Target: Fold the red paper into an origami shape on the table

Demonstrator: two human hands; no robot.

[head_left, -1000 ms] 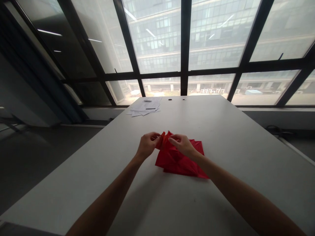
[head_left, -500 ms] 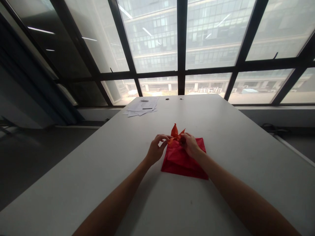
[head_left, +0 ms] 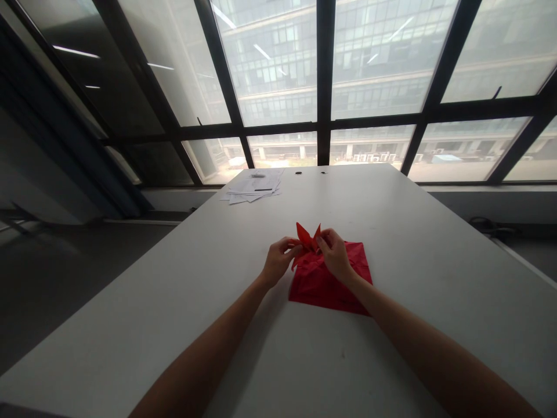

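Observation:
A flat, roughly square red wrapping cloth bundle lies on the white table, with pointed orange cloth ends gathered in a knot-like cluster at its far left part. My left hand is closed, thumb and fingers pinching an orange end on the cluster's left side. From the right, my right hand pinches another orange end and covers part of the bundle. The fingers hide the exact shape of the gathering. Anything inside the cloth is out of sight.
Loose white papers with a dark pen-like strip lie at the table's far left. Two small dark spots mark the far end of the white table. Large windows stand beyond; a dark curtain hangs at left.
My right hand has shifted from low at the cluster to its upper right end. The orange ends now spread wider, one pointing down at the left. The view has shifted slightly.

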